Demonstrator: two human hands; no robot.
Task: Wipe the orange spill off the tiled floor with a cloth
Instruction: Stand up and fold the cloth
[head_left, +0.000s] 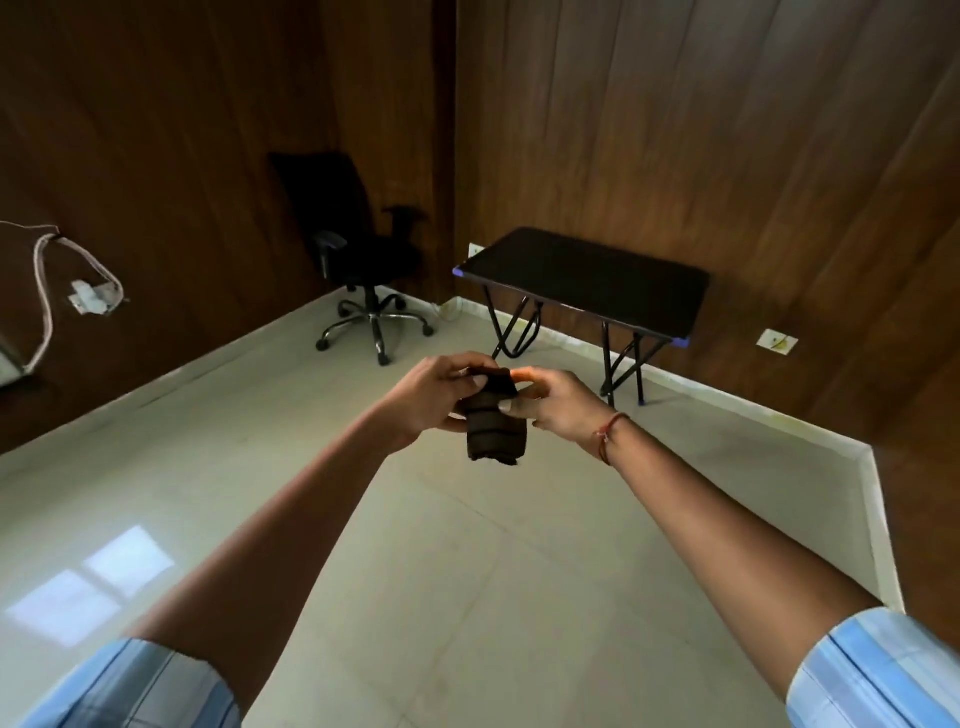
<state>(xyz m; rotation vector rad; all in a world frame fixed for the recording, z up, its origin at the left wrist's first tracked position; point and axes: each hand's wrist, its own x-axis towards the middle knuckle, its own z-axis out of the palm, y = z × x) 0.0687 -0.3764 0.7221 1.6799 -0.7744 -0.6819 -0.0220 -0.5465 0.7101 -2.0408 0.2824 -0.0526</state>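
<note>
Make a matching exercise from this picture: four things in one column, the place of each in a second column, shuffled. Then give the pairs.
Things
1. cloth
2. office chair
3. folding table
4. red thread

Places
A. round the right wrist
B. in the far corner of the room
C. gripped between the left hand and the right hand
D. along the wall on the right

Pairs: 1-C, 2-B, 3-D, 4-A
</note>
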